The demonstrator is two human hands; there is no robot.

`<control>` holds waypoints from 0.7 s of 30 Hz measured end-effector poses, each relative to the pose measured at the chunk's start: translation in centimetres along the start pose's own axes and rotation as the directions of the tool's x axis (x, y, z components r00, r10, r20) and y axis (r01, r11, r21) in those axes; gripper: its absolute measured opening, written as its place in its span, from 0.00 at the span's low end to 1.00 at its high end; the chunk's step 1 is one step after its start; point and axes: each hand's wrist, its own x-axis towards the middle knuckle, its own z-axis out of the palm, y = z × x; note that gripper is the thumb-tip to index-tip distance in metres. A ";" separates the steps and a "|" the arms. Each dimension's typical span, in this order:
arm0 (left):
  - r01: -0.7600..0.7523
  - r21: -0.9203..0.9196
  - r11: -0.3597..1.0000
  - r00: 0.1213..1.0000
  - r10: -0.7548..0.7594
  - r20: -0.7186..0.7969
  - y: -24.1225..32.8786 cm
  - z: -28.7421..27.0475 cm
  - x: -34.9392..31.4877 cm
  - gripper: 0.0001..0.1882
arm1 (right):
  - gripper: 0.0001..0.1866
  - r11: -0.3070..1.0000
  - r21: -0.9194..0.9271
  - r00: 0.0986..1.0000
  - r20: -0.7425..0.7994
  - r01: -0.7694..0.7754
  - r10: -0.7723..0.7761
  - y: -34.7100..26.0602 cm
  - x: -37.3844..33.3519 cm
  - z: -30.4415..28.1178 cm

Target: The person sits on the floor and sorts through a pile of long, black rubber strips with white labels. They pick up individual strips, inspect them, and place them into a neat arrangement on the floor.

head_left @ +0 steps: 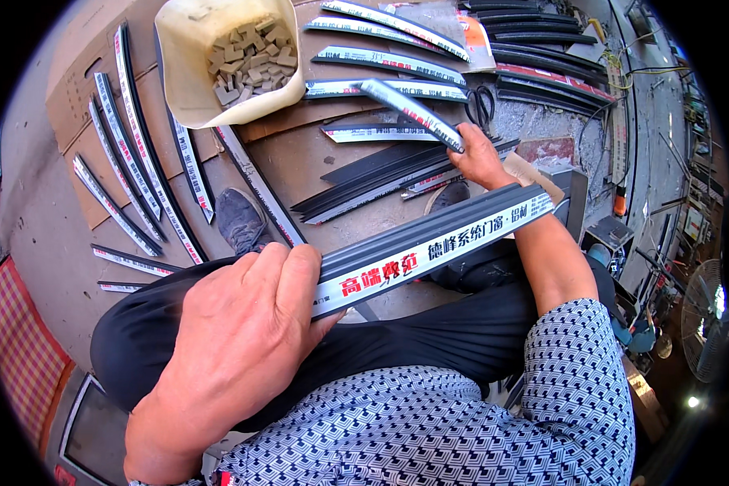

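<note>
Left hand [247, 324], lower centre of the frame: grip clenched over the near end of a stack of dark strips [437, 243] with a white printed band, lying across the lap and running toward the right. Right hand [479, 158], upper right of centre: grip closed on one single strip [409, 109], raised above the floor. Upper left: cream bag [178, 73] holding small grey blocks [247, 57]. More strips [130, 138] are spread on cardboard [73, 73] at left; scissors [482, 105] lie at upper right.
</note>
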 end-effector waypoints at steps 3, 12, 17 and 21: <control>0.012 0.000 1.000 1.000 -0.012 -0.022 -0.1 0.0 0.0 0.31 | 0.18 0.996 0.091 0.995 -0.095 -0.022 0.030 -0.1 0.8 -0.5; 0.015 0.001 1.000 1.000 -0.015 -0.024 0.0 -0.1 0.6 0.29 | 0.21 0.996 0.065 0.985 -0.153 -0.065 0.074 1.0 2.3 -1.3; 0.032 -0.001 0.999 0.999 -0.032 -0.020 0.0 -0.2 1.1 0.28 | 0.20 0.999 0.041 0.996 -0.091 -0.013 0.016 0.6 2.5 0.1; 0.046 -0.001 0.999 0.999 -0.046 -0.007 -0.1 -0.1 1.3 0.28 | 0.21 0.982 -0.057 0.982 -0.061 0.178 -0.181 0.6 2.7 1.2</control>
